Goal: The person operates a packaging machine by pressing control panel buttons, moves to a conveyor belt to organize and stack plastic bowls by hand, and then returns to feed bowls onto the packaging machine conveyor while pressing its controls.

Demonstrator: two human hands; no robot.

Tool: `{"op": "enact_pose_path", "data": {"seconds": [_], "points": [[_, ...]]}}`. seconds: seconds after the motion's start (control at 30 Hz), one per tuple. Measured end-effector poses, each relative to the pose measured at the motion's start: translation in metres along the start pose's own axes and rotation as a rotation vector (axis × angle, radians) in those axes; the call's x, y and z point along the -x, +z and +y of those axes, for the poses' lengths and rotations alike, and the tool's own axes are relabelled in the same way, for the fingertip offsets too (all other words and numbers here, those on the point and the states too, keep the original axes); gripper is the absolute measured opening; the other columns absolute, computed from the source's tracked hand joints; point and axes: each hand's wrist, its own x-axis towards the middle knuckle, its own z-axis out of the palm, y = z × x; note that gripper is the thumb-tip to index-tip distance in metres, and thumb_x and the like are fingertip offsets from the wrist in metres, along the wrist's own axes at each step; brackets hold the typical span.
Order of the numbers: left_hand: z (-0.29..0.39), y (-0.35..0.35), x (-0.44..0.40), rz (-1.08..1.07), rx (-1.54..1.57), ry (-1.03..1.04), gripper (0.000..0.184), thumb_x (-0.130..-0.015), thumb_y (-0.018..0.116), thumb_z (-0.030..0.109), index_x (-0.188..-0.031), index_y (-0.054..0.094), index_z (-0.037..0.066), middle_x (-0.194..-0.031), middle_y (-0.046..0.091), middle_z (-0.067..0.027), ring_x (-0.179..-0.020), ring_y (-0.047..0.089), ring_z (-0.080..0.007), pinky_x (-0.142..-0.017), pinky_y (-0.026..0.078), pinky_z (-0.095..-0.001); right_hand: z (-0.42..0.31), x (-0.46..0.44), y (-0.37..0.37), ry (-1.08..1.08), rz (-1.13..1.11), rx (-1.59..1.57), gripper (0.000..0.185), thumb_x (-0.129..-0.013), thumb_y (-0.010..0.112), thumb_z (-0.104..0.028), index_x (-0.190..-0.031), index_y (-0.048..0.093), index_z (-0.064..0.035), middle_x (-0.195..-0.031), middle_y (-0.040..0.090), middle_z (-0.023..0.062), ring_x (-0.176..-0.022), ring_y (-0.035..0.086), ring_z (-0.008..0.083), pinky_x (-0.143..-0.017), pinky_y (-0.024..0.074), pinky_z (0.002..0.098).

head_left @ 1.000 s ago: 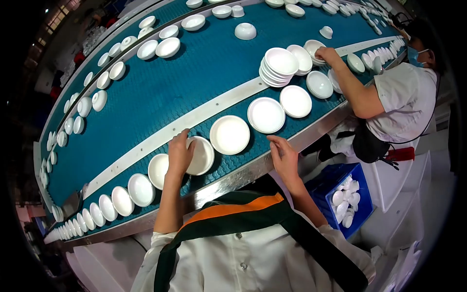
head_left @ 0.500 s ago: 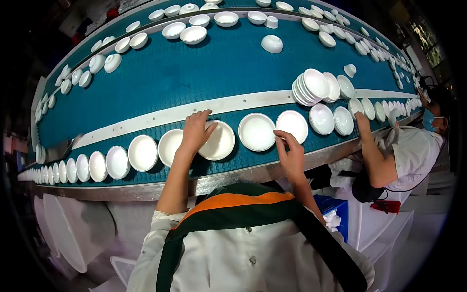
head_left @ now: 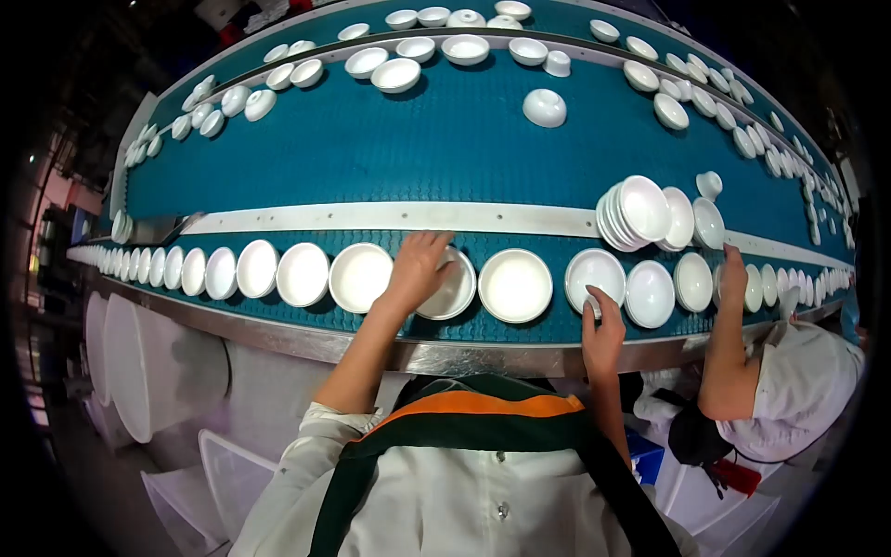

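Note:
Several white bowls stand in a row along the near teal belt. My left hand [head_left: 419,269] lies over the left side of one bowl [head_left: 452,290], its fingers partly spread and nothing seen inside them. To the right of that bowl is another bowl [head_left: 515,286], between my hands. My right hand [head_left: 601,320] is at the lower edge of a further bowl [head_left: 595,275], fingers bent; whether they grip its rim is unclear. Just right of this hand sits one more bowl [head_left: 650,294].
Stacked bowls [head_left: 643,210] stand by the white divider rail [head_left: 353,217] at the right. Loose bowls [head_left: 396,75] lie on the far belt. A co-worker's hand [head_left: 733,265] reaches to the row. The metal edge [head_left: 445,357] runs before me.
The head view has turned, so the belt looks more level. My right hand has moved from beside the belt to a bowl's lower edge. My left hand is now over another part of the row.

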Motion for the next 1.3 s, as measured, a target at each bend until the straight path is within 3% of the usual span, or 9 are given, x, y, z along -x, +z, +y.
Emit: {"op": "enact_pose_path", "data": {"seconds": [0.13, 0.27, 0.43, 0.53, 0.6, 0.7, 0.83, 1.03, 1.3], "points": [[0.042, 0.045, -0.009, -0.226, -0.001, -0.031, 0.031, -0.074, 0.061, 0.025, -0.093, 0.052, 0.002, -0.072, 0.059, -0.0154, -0.079, 0.056, -0.0327, -0.091, 0.034, -0.0427, 0.032, 0.004, 0.006, -0.17, -0.233, 0.199, 0.023, -0.08, 0.053, -0.007, -0.101, 0.056, 0.0004, -0.096, 0.057, 0.0192, -0.094, 0.049, 0.037, -0.091, 0.035, 0.0435], [0.033, 0.08, -0.011, -0.324, -0.195, -0.161, 0.022, -0.074, 0.049, 0.008, -0.095, 0.051, 0.003, -0.066, 0.059, -0.0126, -0.077, 0.058, -0.0301, -0.09, 0.035, -0.0452, 0.04, 0.01, 0.009, -0.156, -0.305, 0.179, 0.025, -0.081, 0.053, -0.008, -0.104, 0.057, 0.0, -0.101, 0.057, 0.0199, -0.102, 0.046, 0.039, -0.089, 0.0354, 0.0435], [0.061, 0.085, -0.035, -0.205, -0.104, -0.196, 0.041, -0.076, 0.052, 0.01, -0.115, 0.045, 0.002, -0.103, 0.053, -0.0185, -0.099, 0.051, -0.031, -0.089, 0.033, -0.0483, 0.052, -0.004, 0.0, -0.142, -0.394, -0.071, 0.022, -0.082, 0.051, -0.006, -0.102, 0.057, 0.0002, -0.098, 0.057, 0.0187, -0.094, 0.053, 0.0331, -0.082, 0.0412, 0.0374], [0.091, 0.105, -0.049, -0.049, -0.028, -0.067, 0.04, -0.074, 0.06, 0.023, -0.106, 0.048, 0.001, -0.091, 0.057, -0.0174, -0.096, 0.052, -0.0304, -0.092, 0.03, -0.0467, 0.056, -0.015, -0.007, -0.078, -0.271, -0.15, 0.021, -0.083, 0.05, -0.005, -0.102, 0.056, 0.0012, -0.096, 0.058, 0.0167, -0.088, 0.056, 0.0285, -0.076, 0.0435, 0.0333], [0.114, 0.114, -0.051, -0.191, 0.009, -0.099, 0.036, -0.074, 0.06, 0.025, -0.1, 0.049, 0.002, -0.078, 0.059, -0.0169, -0.089, 0.054, -0.0306, -0.091, 0.032, -0.0461, 0.069, -0.024, -0.015, -0.125, -0.181, -0.21, 0.02, -0.083, 0.05, -0.004, -0.102, 0.056, 0.0011, -0.095, 0.058, 0.0153, -0.085, 0.056, 0.0264, -0.074, 0.044, 0.033], [0.109, 0.14, -0.041, -0.185, -0.103, -0.103, 0.026, -0.073, 0.056, 0.012, -0.096, 0.048, 0.002, -0.068, 0.058, -0.0172, -0.076, 0.057, -0.0337, -0.087, 0.035, -0.0467, 0.064, -0.032, -0.041, -0.165, -0.146, -0.152, 0.021, -0.081, 0.051, -0.004, -0.101, 0.056, -0.0011, -0.098, 0.057, 0.0153, -0.09, 0.055, 0.0287, -0.08, 0.0417, 0.0335], [0.108, 0.121, -0.036, -0.066, -0.014, -0.06, 0.031, -0.067, 0.05, -0.003, -0.098, 0.05, 0.001, -0.074, 0.057, -0.0159, -0.078, 0.055, -0.0302, -0.084, 0.036, -0.0438, 0.077, -0.022, -0.073, -0.18, -0.077, -0.023, 0.021, -0.078, 0.054, -0.005, -0.099, 0.056, -0.0023, -0.095, 0.058, 0.0149, -0.09, 0.053, 0.0315, -0.081, 0.0399, 0.0364], [0.146, 0.122, -0.066, 0.121, -0.001, 0.034, 0.039, -0.07, 0.061, 0.01, -0.106, 0.051, 0.001, -0.077, 0.058, -0.0141, -0.079, 0.054, -0.0304, -0.084, 0.035, -0.0435, 0.107, -0.001, -0.075, -0.24, -0.162, -0.022, 0.024, -0.078, 0.055, -0.006, -0.101, 0.055, -0.0037, -0.098, 0.057, 0.014, -0.095, 0.051, 0.0318, -0.09, 0.0363, 0.0409], [0.176, 0.168, -0.074, -0.153, -0.047, -0.011, 0.018, -0.073, 0.057, 0.009, -0.09, 0.054, 0.003, -0.063, 0.056, -0.0166, -0.063, 0.055, -0.0313, -0.076, 0.038, -0.0426, 0.15, -0.026, -0.099, -0.159, 0.009, 0.153, 0.027, -0.075, 0.057, -0.007, -0.102, 0.055, -0.0014, -0.097, 0.057, 0.0125, -0.094, 0.053, 0.0264, -0.093, 0.0334, 0.0415]]}}
